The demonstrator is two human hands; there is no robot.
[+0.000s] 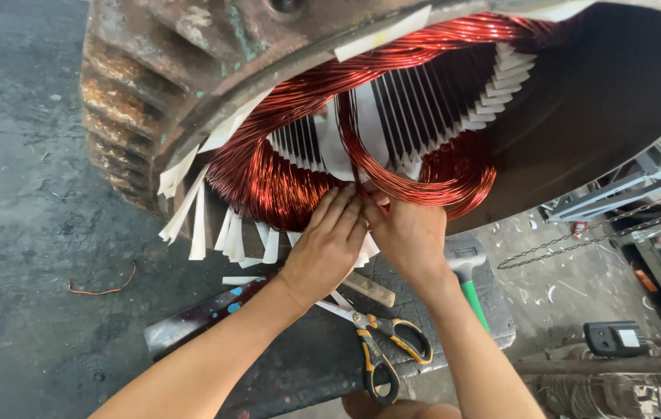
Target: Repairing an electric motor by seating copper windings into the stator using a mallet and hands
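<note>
Dark stained concrete floor [20, 233]; perhaps a metal rack [656, 225] at right.

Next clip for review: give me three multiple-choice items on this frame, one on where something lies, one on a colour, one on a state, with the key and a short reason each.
1. Where do the yellow-and-black-handled scissors lie?
A. inside the stator bore
B. on the dark mat below the hands
C. on the grey concrete floor at left

2. What colour is the loop of enamelled winding wire above the fingers?
A. coppery red
B. green
C. silver

3. How are the left hand and right hand placed?
A. both hanging apart from the rusty round motor stator
B. one holding the scissors
C. both pressed together at the windings' lower edge

Key: B, the scissors rest between the forearms on the mat; A, the strands shine coppery red; C, fingertips of both meet at the coil.
</note>
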